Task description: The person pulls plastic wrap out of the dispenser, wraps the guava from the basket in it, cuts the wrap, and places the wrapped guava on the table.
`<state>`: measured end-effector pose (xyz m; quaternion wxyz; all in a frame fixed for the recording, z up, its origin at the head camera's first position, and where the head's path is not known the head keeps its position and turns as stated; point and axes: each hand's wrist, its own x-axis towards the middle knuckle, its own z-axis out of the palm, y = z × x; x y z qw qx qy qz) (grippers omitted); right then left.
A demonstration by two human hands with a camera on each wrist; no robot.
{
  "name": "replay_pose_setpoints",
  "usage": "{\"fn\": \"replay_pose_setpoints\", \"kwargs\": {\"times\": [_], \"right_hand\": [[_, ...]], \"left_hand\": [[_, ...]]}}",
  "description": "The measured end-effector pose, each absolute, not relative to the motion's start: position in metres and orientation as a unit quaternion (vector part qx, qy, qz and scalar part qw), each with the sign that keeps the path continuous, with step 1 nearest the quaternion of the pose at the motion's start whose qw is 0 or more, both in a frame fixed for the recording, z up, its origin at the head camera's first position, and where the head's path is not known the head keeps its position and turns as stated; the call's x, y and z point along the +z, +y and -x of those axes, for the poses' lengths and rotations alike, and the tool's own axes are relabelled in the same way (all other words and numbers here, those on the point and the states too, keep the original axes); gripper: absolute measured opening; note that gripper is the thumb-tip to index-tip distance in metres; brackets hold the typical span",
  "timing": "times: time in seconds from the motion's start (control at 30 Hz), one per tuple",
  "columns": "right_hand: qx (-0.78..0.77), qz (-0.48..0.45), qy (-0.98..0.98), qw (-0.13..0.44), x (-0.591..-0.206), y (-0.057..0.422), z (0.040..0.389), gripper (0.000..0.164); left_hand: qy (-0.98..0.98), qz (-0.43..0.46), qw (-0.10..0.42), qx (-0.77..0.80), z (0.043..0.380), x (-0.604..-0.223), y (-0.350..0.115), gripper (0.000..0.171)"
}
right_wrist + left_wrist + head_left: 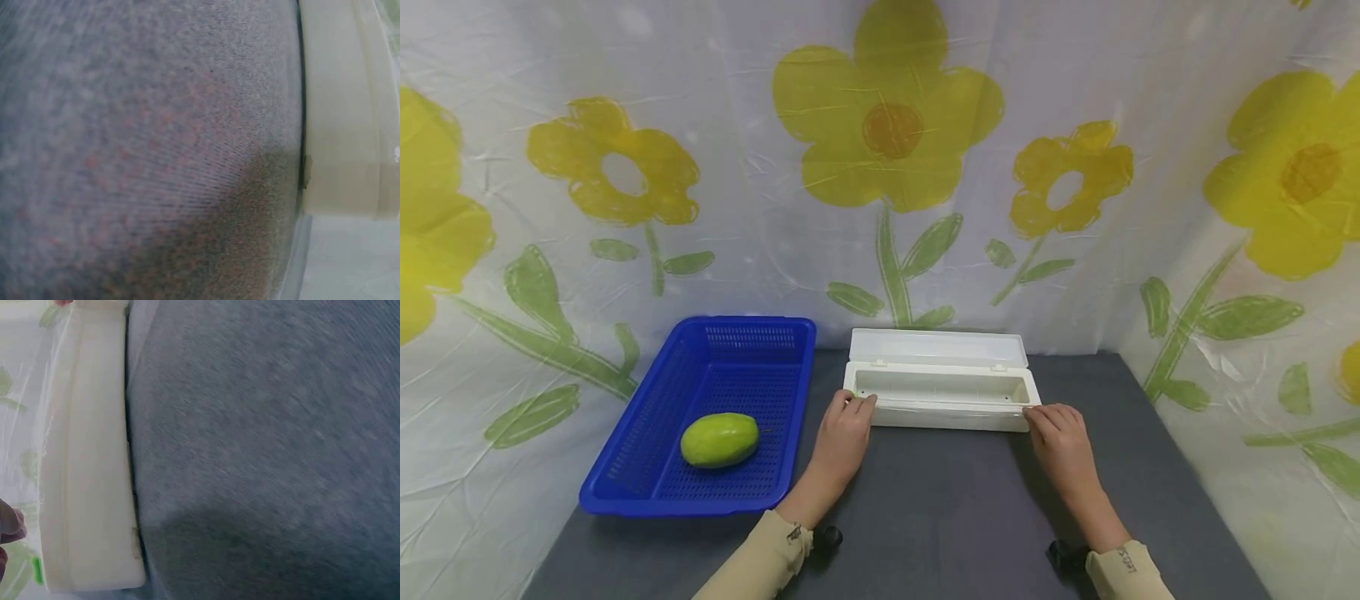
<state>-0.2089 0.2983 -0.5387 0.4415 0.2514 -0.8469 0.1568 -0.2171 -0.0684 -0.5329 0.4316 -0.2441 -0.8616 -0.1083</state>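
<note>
A long white cling film dispenser box (951, 417) lies on the dark table with its lid (936, 346) tipped back, showing a pale trough. Shiny clear film (955, 407) runs along its front top edge. At the left front corner my left hand (842, 433) pinches at this edge with thumb and fingers. My right hand (1063, 442) does the same at the right front corner. In the left wrist view, fingertips (11, 524) show beside a small green piece (37, 569) at the box's end. The right wrist view shows the box's front wall (340, 125), but no fingers.
Left of the box stands a blue plastic basket (685, 507) holding a green oval fruit (719, 440). A flower-printed sheet (737, 167) hangs close behind the table and along its sides. Dark grey cloth (947, 517) covers the tabletop.
</note>
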Motion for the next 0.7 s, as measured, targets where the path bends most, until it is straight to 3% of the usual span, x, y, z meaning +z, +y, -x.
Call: {"fn": "replay_pose_setpoints", "kwargs": {"times": [0.4,0.7], "right_hand": [[0.138,-0.227,-0.855,0.446,-0.531,0.296,0.211,0.021],[0.148,-0.211,-0.849,0.461,-0.531,0.294,0.211,0.022]], "left_hand": [[-0.891,0.214,0.392,-0.079,0.218,-0.510,-0.066,0.012],[-0.891,0.205,0.397,-0.081,0.221,-0.504,-0.067,0.011]]}}
